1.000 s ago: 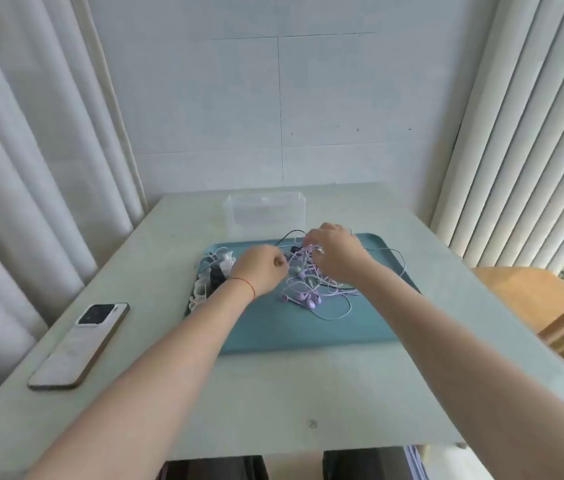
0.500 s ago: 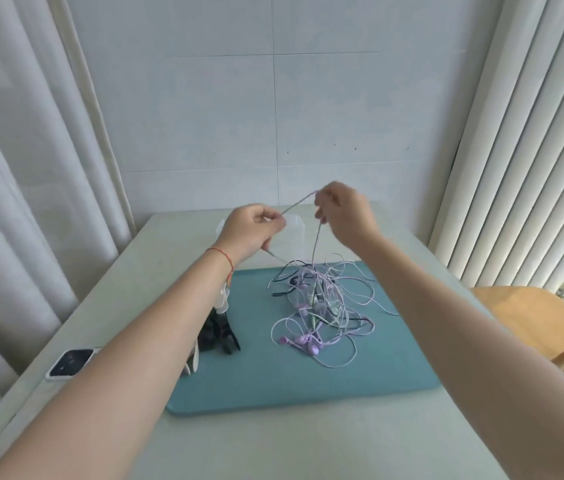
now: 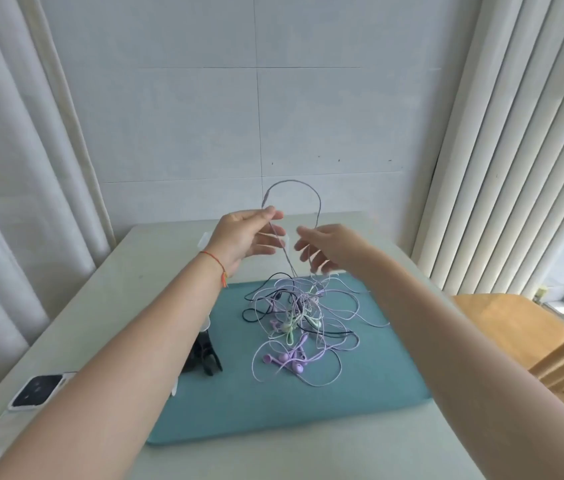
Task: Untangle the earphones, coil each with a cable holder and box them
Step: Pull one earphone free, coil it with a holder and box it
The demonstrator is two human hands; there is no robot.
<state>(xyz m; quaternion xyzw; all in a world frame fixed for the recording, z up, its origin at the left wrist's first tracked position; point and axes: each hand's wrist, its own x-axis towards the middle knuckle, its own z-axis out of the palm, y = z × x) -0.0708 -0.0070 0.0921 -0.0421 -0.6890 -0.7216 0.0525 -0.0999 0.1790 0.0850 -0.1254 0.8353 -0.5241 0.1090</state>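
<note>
The left hand (image 3: 239,239) is pinching a purple earphone cable (image 3: 294,183) between thumb and fingertips, and the cable is arching up above both hands and coming down beside the right hand (image 3: 329,249), whose fingers are spread loosely; whether they are touching the cable cannot be told. Below and just nearer than the hands, the tangled earphones (image 3: 303,320) are lying on a teal mat (image 3: 370,382) on the tabletop (image 3: 76,327). Black cable holders (image 3: 206,356) are sitting under the left forearm.
</note>
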